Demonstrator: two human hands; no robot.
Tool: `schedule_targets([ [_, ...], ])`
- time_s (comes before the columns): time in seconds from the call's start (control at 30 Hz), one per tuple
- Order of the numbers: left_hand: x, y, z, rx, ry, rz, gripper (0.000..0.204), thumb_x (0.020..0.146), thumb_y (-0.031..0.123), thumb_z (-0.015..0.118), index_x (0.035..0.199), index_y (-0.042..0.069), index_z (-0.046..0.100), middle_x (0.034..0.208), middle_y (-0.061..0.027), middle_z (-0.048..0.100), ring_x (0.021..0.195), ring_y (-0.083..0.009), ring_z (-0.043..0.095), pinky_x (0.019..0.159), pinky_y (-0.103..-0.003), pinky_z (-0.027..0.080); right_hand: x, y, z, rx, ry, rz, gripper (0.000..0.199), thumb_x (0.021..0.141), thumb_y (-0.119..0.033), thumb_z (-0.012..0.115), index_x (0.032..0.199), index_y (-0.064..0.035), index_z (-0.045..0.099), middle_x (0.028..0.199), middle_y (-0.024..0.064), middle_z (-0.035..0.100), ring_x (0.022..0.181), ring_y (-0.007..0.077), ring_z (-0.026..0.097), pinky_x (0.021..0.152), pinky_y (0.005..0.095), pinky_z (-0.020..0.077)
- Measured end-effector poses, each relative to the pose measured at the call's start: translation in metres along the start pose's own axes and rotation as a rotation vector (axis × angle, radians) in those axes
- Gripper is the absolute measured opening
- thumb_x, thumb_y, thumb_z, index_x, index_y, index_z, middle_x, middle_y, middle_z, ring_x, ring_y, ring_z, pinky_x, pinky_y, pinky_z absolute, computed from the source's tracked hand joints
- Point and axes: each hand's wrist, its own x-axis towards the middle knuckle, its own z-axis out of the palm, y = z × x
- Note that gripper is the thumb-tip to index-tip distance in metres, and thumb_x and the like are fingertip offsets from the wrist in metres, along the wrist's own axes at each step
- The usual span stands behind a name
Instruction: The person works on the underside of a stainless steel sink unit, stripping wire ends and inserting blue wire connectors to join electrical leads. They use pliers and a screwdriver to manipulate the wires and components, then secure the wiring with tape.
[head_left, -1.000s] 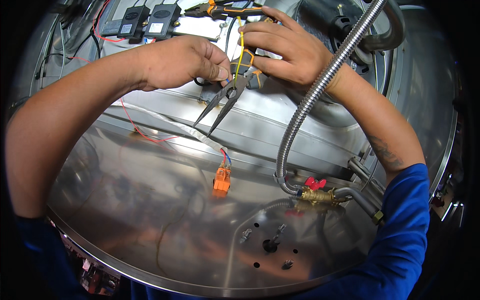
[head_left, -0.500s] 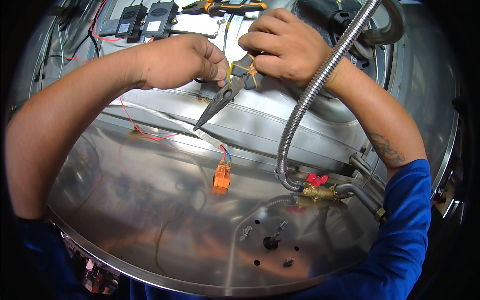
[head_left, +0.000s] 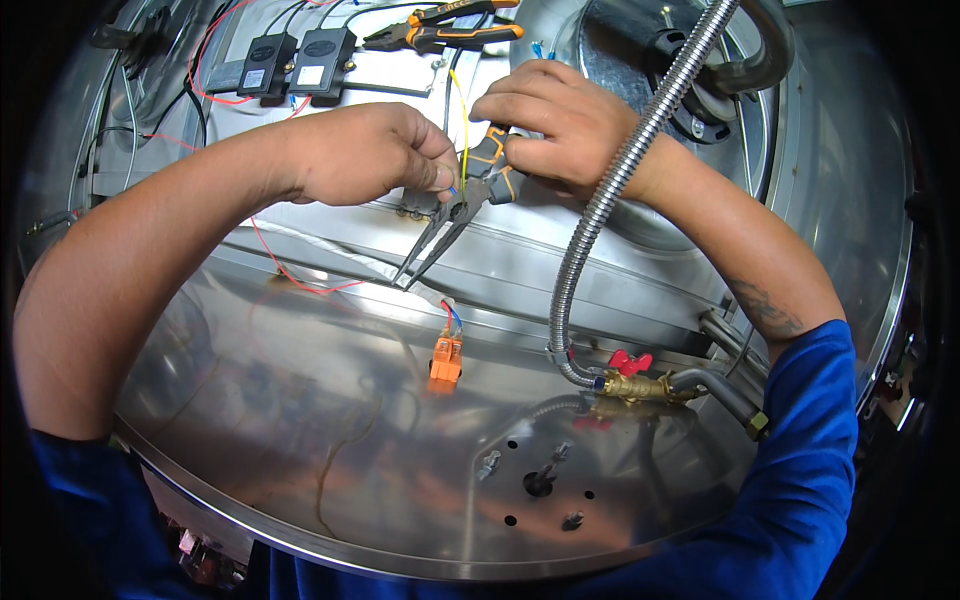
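Note:
My left hand (head_left: 372, 155) is closed, pinching the end of a thin blue wire (head_left: 453, 190) between thumb and forefinger. In my right hand (head_left: 562, 125) are long-nose pliers (head_left: 472, 200) with black and orange handles. Their slim jaws are slightly apart and point down toward the near left. A yellow wire (head_left: 462, 105) runs down to the pliers near their pivot, close to my left fingertips. Just below the jaw tips lies a white sleeved cable (head_left: 432, 293), which ends in red and blue wires and an orange connector (head_left: 447, 360).
Two black boxes (head_left: 322, 62) with red wires and another pair of pliers (head_left: 445, 35) lie at the back. A ribbed metal hose (head_left: 600, 205) crosses in front of my right wrist to a brass valve (head_left: 638, 385) with a red handle. Bolts (head_left: 572, 520) stand on the shiny near panel (head_left: 300, 430).
The pliers' jaws have parted from closed. More of the yellow wire shows, standing straight up between my hands. The whole view has shifted slightly.

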Motion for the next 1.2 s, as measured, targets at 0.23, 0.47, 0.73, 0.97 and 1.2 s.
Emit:
schedule_targets([
  [0.23, 0.002, -0.002, 0.001, -0.046, -0.012, -0.034, 0.016, 0.099, 0.01, 0.061, 0.105, 0.0, 0.071, 0.098, -0.0042, 0.072, 0.096, -0.0118, 0.063, 0.094, -0.028, 0.047, 0.001, -0.005, -0.003, -0.056, -0.07, 0.058, 0.018, 0.069, -0.019, 0.071, 0.08, -0.0091, 0.062, 0.105, 0.009, 0.066, 0.1, 0.0284, 0.066, 0.082, 0.0452, 0.0546],
  [0.47, -0.001, -0.002, -0.014, 0.008, 0.044, -0.049, 0.016, 0.095, 0.007, 0.062, 0.104, -0.001, 0.073, 0.099, -0.0057, 0.074, 0.097, -0.0131, 0.065, 0.096, -0.029, 0.048, -0.003, -0.028, -0.005, 0.456, -0.398, 0.74, 0.025, 0.077, -0.023, 0.082, 0.079, -0.0017, 0.069, 0.086, 0.0118, 0.068, 0.076, 0.0255, 0.066, 0.064, 0.0386, 0.0512],
  [0.73, -0.008, 0.007, -0.02, -0.02, 0.026, -0.019, 0.02, 0.097, 0.016, 0.069, 0.105, -0.001, 0.074, 0.096, -0.0064, 0.074, 0.094, -0.014, 0.064, 0.094, -0.031, 0.049, -0.016, -0.011, -0.019, 0.695, -0.333, 0.921, 0.034, 0.086, -0.031, 0.077, 0.088, 0.002, 0.069, 0.078, 0.0104, 0.064, 0.071, 0.0212, 0.061, 0.07, 0.0362, 0.0496],
  [0.97, -0.059, 0.051, -0.053, 0.799, 0.089, -0.009, 0.014, 0.091, 0.013, 0.07, 0.096, 0.001, 0.075, 0.084, -0.014, 0.074, 0.081, -0.0294, 0.07, 0.075, -0.041, 0.053, -0.023, -0.011, -0.057, 0.515, -0.499, 1.056, 0.029, 0.087, -0.023, 0.076, 0.103, 0.0002, 0.07, 0.075, 0.012, 0.064, 0.073, 0.0214, 0.063, 0.071, 0.0378, 0.05],
  [1.2, -0.108, 0.049, -0.065, 0.837, 0.223, 0.195, 0.012, 0.085, 0.009, 0.072, 0.092, -0.001, 0.075, 0.088, -0.0173, 0.073, 0.085, -0.0321, 0.07, 0.078, -0.04, 0.055, -0.001, -0.033, -0.102, 0.479, -0.947, 1.306, 0.034, 0.081, -0.031, 0.08, 0.098, -0.0024, 0.074, 0.079, 0.0156, 0.071, 0.077, 0.0305, 0.069, 0.072, 0.041, 0.0522],
])
